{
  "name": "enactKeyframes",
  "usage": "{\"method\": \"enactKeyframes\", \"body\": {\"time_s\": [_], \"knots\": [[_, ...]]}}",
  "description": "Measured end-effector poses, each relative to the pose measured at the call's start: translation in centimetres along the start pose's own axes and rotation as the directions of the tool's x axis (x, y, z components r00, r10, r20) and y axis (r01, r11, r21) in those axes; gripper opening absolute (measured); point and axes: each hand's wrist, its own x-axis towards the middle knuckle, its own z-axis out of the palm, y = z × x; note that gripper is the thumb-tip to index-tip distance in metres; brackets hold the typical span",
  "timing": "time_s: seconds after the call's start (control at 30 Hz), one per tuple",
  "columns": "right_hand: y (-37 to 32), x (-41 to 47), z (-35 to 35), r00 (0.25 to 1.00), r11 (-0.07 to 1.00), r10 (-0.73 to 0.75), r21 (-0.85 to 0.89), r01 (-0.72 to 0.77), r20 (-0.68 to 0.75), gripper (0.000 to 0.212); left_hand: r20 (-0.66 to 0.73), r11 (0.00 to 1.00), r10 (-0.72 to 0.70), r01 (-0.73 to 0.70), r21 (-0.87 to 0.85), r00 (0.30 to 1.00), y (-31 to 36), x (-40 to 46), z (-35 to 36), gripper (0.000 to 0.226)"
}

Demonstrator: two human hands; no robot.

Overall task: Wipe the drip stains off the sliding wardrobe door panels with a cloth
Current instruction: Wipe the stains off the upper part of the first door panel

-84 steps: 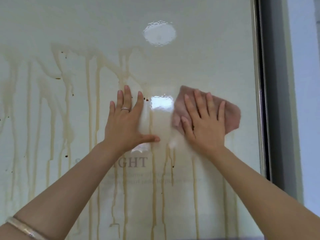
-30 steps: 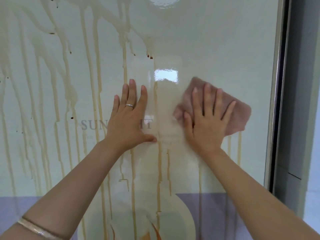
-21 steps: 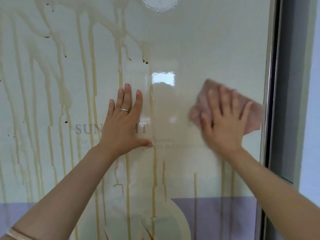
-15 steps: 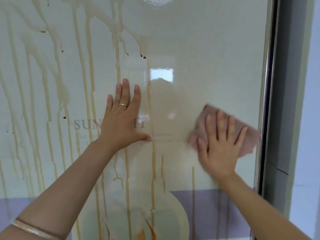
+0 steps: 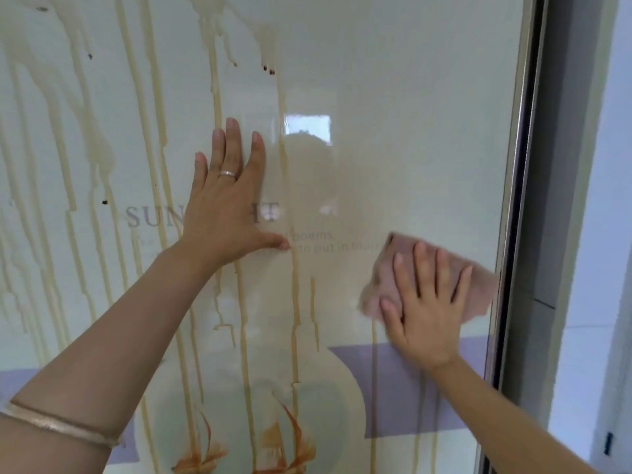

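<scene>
A glossy cream wardrobe door panel [image 5: 393,97] fills the view, printed with grey lettering and a lilac band low down. Brown drip stains [image 5: 215,80] run down its left and middle; thinner streaks [image 5: 295,302] continue below the lettering. My right hand [image 5: 424,313] presses a pink cloth [image 5: 478,292] flat against the panel near its right edge, fingers spread and straight. My left hand [image 5: 229,200], wearing a ring, rests flat on the panel over the lettering, fingers straight. The panel's upper right part shows no streaks.
A metal door frame [image 5: 513,200] runs vertically just right of the cloth, with a dark grey channel [image 5: 561,165] and a pale wall [image 5: 615,234] beyond. A bangle [image 5: 58,425] circles my left wrist.
My right hand has slid the cloth down the panel's right side, from level with the lettering to just above the lilac band. My left hand has stayed flat in place.
</scene>
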Motion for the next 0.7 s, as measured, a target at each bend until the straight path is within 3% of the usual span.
{"method": "enactKeyframes", "body": {"time_s": [0.13,0.23,0.33,0.5,0.63,0.7], "knots": [[1.9,0.5,-0.5,0.988,0.988,-0.154,-0.004,0.154,-0.013,0.061,-0.009,1.0,0.014,-0.014,0.002,1.0,-0.1,0.0,0.0,0.137],[3.4,6.0,-1.0,0.997,1.0,-0.02,0.0,0.02,-0.071,0.061,-0.03,1.0,0.024,-0.025,-0.011,0.999,-0.5,0.1,0.4,0.136],[2.0,4.0,-0.3,0.984,0.99,0.144,0.009,-0.144,-0.1,0.061,-0.033,0.999,0.045,-0.045,0.0,0.998,-0.7,-0.1,0.4,0.134],[-0.7,-5.4,0.0,0.993,0.994,0.113,-0.006,-0.113,0.036,0.063,0.009,0.999,0.03,-0.031,0.033,0.999,-0.8,-2.7,0.9,0.137],[-4.5,1.4,-0.5,0.987,0.986,0.156,0.056,-0.154,-0.028,0.062,0.039,0.999,0.031,-0.032,0.023,0.999,-1.0,-5.2,2.6,0.138],[-7.4,3.9,-0.1,0.994,0.991,0.103,0.091,-0.099,-0.045,0.059,0.028,0.999,0.032,-0.033,0.033,0.999,-1.1,-5.4,2.9,0.138]]}}
